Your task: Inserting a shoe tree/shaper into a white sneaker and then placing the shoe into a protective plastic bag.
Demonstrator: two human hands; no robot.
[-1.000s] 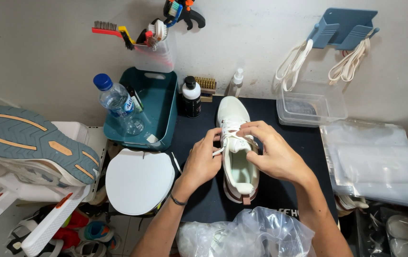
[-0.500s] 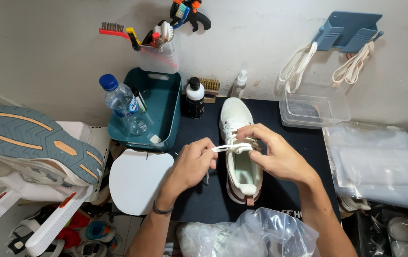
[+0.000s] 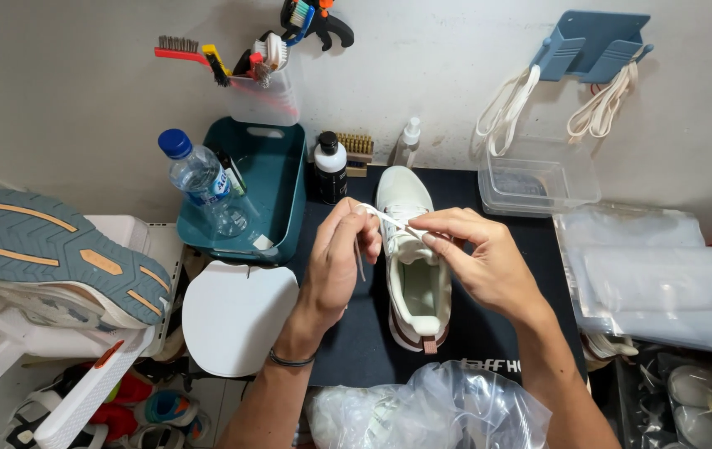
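Head view, centre of frame: pale sneaker [image 3: 412, 266] on dark mat [image 3: 489, 333], toe toward the wall, heel toward the lower edge. Left hand [image 3: 335, 266] just left of the shoe's throat, thumb and forefinger pinched on one end of the white lace [image 3: 389, 219]; lace tip hanging down from the pinch. Right hand [image 3: 480, 266] over the shoe's right side, fingertips narrowed on the same lace near the upper eyelets, remaining fingers curled. Lace stretched between both hands, crossing the tongue. For a clean lacing pass, judged best: keep the lace flat and untwisted, hold tension even on both sides, feed the tip straight into the eyelet, steady the shoe against the mat. Upper left of frame: teal bin [image 3: 277, 179] with water bottle [image 3: 198, 183]; black bottle [image 3: 331, 169] above the left hand. Upper right: clear tray [image 3: 539, 179], spare laces on a blue wall hook [image 3: 593, 46]. Lower centre: crumpled plastic bag [image 3: 431, 411].
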